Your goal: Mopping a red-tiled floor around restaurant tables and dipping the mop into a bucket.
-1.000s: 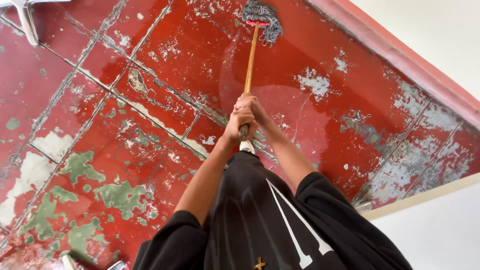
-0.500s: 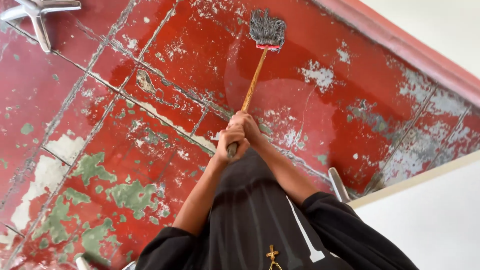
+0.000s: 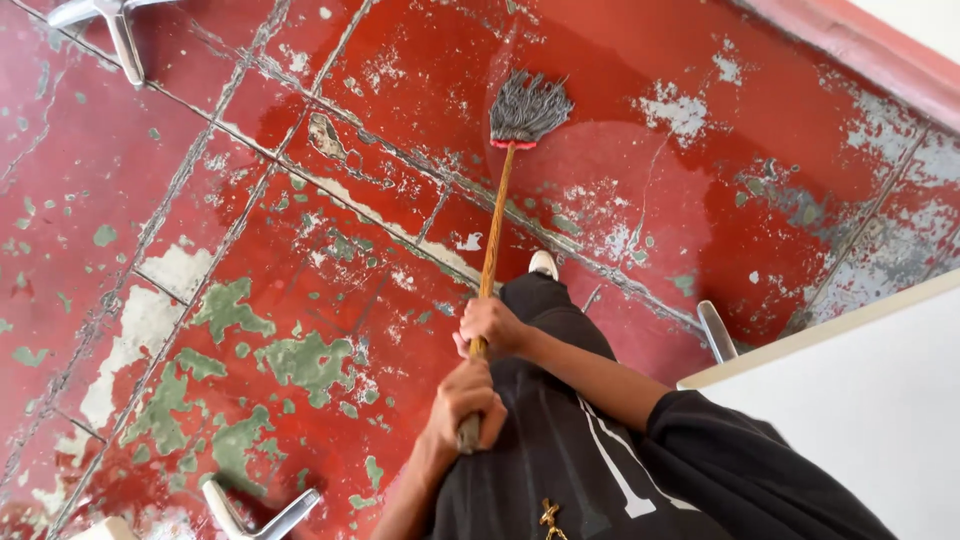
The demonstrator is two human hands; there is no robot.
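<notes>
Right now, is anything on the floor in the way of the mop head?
Nothing visible. The mop head rests on bare wet floor; the metal legs stand off to the side, and both hands grip the handle.

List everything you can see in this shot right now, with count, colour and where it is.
mop: one, grey string head with a red band on a wooden handle, head on the floor at upper centre
floor: one, red paint flaking to green and grey, wet and darker around the mop head
metal legs: several, silver, at top left, bottom left and right of centre
white surface: one, white, lower right
wall base: one, pinkish red, top right
shoe: one, white, on the floor below the mop head
right hand: grips the handle higher up
left hand: grips the handle's end
</notes>
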